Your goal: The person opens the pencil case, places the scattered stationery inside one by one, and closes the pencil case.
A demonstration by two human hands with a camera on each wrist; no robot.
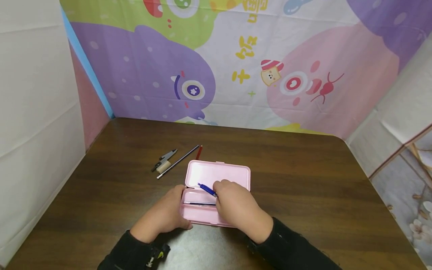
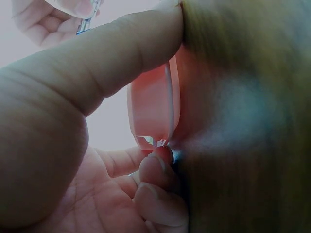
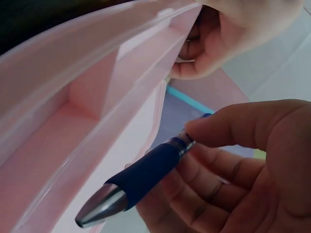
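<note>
A pink pencil case (image 1: 199, 214) lies on the table with its lid (image 1: 219, 174) folded back away from me. My left hand (image 1: 165, 212) grips the case's left end, thumb at the near corner and fingers around the far side. Above the case, my right hand (image 1: 239, 204) pinches a blue pen (image 1: 207, 190) between thumb and fingers. In the right wrist view the pen's metal tip and dark blue grip (image 3: 146, 172) point away from the palm. A slim dark pen or pencil (image 1: 201, 204) lies inside the case, its right end hidden by my right hand.
Left behind the case lie a compass (image 1: 165, 155), a beige eraser (image 1: 163, 167), a dark pencil with a white end (image 1: 179, 161) and a red pencil (image 1: 199, 152) partly behind the lid. A printed cloth (image 1: 236, 93) hangs along the brown table's (image 1: 303, 180) back edge.
</note>
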